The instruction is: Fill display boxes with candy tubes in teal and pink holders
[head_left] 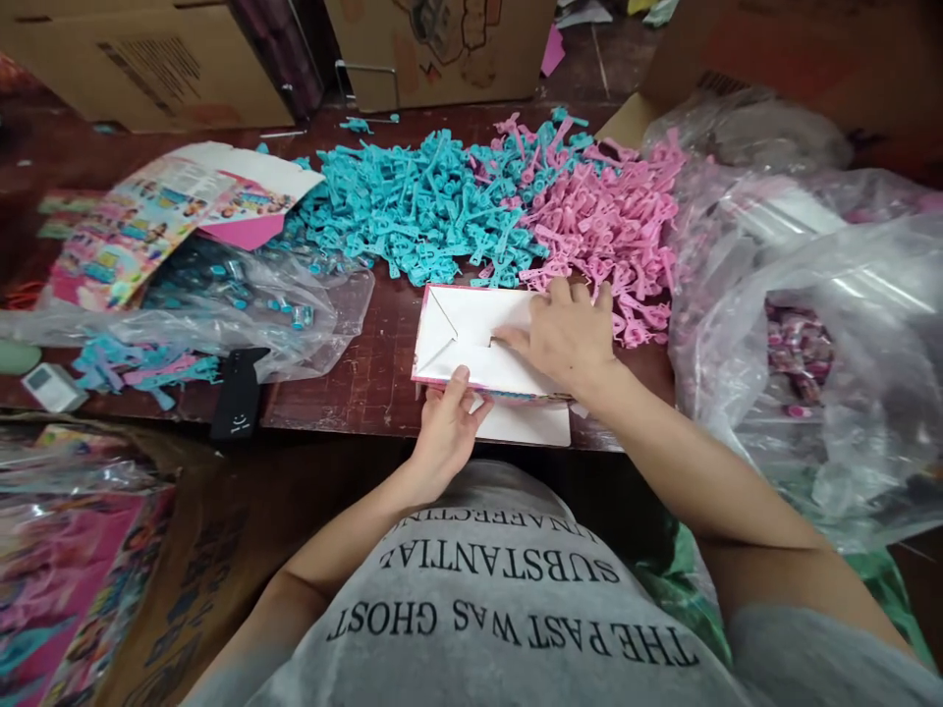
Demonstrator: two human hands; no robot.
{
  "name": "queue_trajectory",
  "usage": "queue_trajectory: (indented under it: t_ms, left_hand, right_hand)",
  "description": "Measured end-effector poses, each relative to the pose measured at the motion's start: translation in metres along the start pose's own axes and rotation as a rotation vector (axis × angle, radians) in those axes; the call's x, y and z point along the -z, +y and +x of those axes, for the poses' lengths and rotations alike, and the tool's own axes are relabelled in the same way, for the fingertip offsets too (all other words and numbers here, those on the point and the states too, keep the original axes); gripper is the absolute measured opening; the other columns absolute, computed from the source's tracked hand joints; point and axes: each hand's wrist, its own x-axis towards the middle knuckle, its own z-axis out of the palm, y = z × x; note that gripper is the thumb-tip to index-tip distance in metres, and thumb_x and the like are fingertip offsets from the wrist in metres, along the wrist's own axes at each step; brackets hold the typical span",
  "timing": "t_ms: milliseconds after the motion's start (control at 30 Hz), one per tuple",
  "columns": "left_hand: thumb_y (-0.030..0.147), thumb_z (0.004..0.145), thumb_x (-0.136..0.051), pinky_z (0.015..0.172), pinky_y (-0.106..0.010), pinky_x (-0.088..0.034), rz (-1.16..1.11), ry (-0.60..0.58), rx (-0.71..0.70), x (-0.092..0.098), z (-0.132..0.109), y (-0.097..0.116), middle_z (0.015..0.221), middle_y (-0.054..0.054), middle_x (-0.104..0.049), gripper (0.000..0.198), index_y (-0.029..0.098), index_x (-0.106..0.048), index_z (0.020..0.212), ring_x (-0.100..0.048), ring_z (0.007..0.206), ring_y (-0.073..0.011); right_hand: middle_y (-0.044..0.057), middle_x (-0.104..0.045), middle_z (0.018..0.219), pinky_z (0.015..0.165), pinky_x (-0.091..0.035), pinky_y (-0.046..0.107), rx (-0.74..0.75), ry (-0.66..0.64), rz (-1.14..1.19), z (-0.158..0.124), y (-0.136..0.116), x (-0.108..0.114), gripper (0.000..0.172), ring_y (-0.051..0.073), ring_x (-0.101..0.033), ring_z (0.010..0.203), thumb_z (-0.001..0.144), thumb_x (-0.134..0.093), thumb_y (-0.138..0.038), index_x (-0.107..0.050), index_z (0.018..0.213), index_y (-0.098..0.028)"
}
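A small cardboard box lies in front of me on the table, its white folded flaps facing up and a coloured printed edge along its near side. My left hand grips the near edge, thumb on top and fingers below. Across the right end of the box rests my right hand, its fingers curled toward the far edge and its thumb pressed at the slot where the flaps meet. Below the box, a white flap sticks out over the table's near edge.
Behind the box are heaps of blue plastic pieces and pink plastic pieces. Printed cardboard sheets lie on a clear bag at left, near a black phone-like object. A large plastic bag stands right; cartons line the back.
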Motion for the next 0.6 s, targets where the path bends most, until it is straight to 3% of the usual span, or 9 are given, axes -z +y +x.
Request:
queue_trajectory:
  t_ms: [100, 200, 267, 433, 600]
  left_hand:
    - [0.024, 0.071, -0.093, 0.096, -0.043, -0.06, 0.036, -0.028, -0.005, -0.001, -0.003, -0.002, 0.106, 0.002, -0.077, 0.046, 0.029, -0.066, 0.108, -0.072, 0.091, -0.0161]
    - [0.022, 0.071, -0.088, 0.096, -0.039, -0.061, 0.067, -0.027, -0.149, -0.003, -0.005, 0.005, 0.11, -0.002, -0.078, 0.047, 0.028, -0.069, 0.113, -0.072, 0.109, -0.022]
    - [0.029, 0.074, -0.085, 0.097, -0.037, -0.061, 0.116, -0.077, -0.225, -0.005, -0.009, 0.015, 0.112, -0.003, -0.078, 0.043, 0.027, -0.07, 0.115, -0.071, 0.118, -0.0245]
    - [0.045, 0.084, -0.077, 0.106, -0.043, -0.062, 0.33, -0.294, -0.396, -0.028, -0.03, 0.047, 0.115, -0.004, -0.078, 0.047, 0.033, -0.067, 0.128, -0.068, 0.13, -0.029]
    - [0.052, 0.079, -0.082, 0.109, -0.05, -0.063, 0.432, -0.365, -0.585, -0.049, -0.046, 0.069, 0.121, -0.005, -0.076, 0.064, 0.036, -0.063, 0.138, -0.065, 0.136, -0.0345]
  right_hand:
    - [0.024, -0.063, 0.132, 0.107, -0.044, 0.07, 0.07, -0.09, 0.039, -0.001, 0.018, 0.011, 0.061, 0.046, -0.058, 0.123, 0.096, -0.058, -0.071, -0.076, 0.113, -0.016]
    - [0.015, -0.067, 0.123, 0.094, -0.054, 0.051, 0.201, -0.276, 0.154, -0.002, 0.041, 0.034, 0.038, 0.037, -0.063, 0.115, 0.097, -0.062, -0.057, -0.073, 0.105, -0.022]
    - [0.011, -0.068, 0.121, 0.093, -0.054, 0.046, 0.262, -0.307, 0.264, -0.005, 0.053, 0.053, 0.028, 0.032, -0.065, 0.113, 0.096, -0.063, -0.049, -0.07, 0.108, -0.025]
    - [0.01, -0.069, 0.125, 0.095, -0.053, 0.047, 0.232, -0.096, 0.381, -0.023, 0.063, 0.096, 0.031, 0.031, -0.065, 0.11, 0.094, -0.066, -0.055, -0.07, 0.107, -0.027]
    - [0.007, -0.071, 0.109, 0.091, -0.053, 0.043, 0.319, 0.014, 0.571, -0.043, 0.064, 0.122, 0.033, 0.026, -0.065, 0.102, 0.098, -0.063, -0.06, -0.069, 0.093, -0.028]
